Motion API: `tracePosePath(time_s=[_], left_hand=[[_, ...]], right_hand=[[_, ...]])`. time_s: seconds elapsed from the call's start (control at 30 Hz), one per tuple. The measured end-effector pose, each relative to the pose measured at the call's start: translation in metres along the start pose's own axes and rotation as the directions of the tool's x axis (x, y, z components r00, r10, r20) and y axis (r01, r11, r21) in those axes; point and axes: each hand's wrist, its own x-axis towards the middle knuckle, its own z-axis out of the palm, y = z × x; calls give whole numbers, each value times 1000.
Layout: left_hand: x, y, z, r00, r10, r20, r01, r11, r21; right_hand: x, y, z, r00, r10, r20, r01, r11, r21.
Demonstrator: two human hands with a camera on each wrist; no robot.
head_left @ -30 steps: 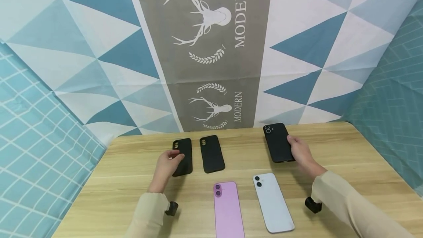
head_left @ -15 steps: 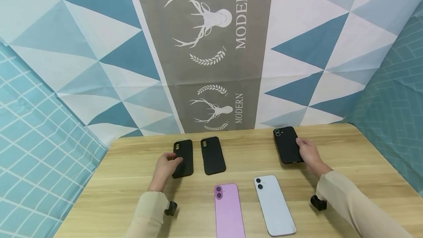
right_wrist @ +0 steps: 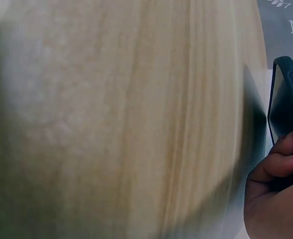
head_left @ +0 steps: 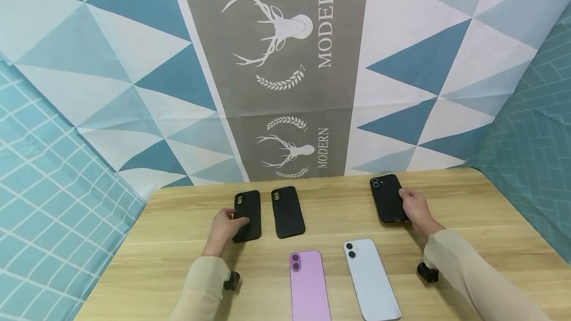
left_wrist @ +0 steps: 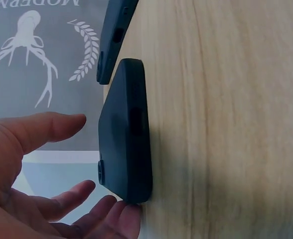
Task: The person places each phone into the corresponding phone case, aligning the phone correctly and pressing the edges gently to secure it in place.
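Observation:
At the back left of the table a black phone case lies flat, its camera cutout at the upper left. My left hand is at its left side. In the left wrist view the fingertips touch the case's edge, while the thumb stands apart from it. A second black phone case lies to its right. At the back right my right hand grips a phone in a black case by its right edge, thumb on top. In the right wrist view it is tilted off the table.
A pink phone and a white phone lie back up at the front middle of the wooden table. A patterned cloth hangs just behind the far edge. Tiled-pattern cloths rise on both sides.
My right hand has moved right with the cased phone, mostly in the first half second. My left hand has stayed beside the left case, with only a slight shift of the thumb.

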Motion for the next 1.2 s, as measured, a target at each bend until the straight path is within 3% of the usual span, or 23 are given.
tracePosePath(time_s=[0.33, 0.67, 0.87, 1.2], left_hand=[[4, -2, 5, 999, 2, -48, 0, 999, 45], [7, -1, 8, 998, -5, -58, 11, 996, 93], [8, 2, 7, 998, -16, -57, 22, 995, 98], [8, 0, 5, 999, -15, -37, 18, 995, 102]], right_hand=[[8, -1, -1, 1000, -24, -10, 22, 993, -118], [6, -2, -4, 999, -40, 19, 43, 957, -285], [3, -7, -3, 997, -72, 36, 81, 909, -409], [0, -10, 3, 981, -188, 37, 171, 773, -611]])
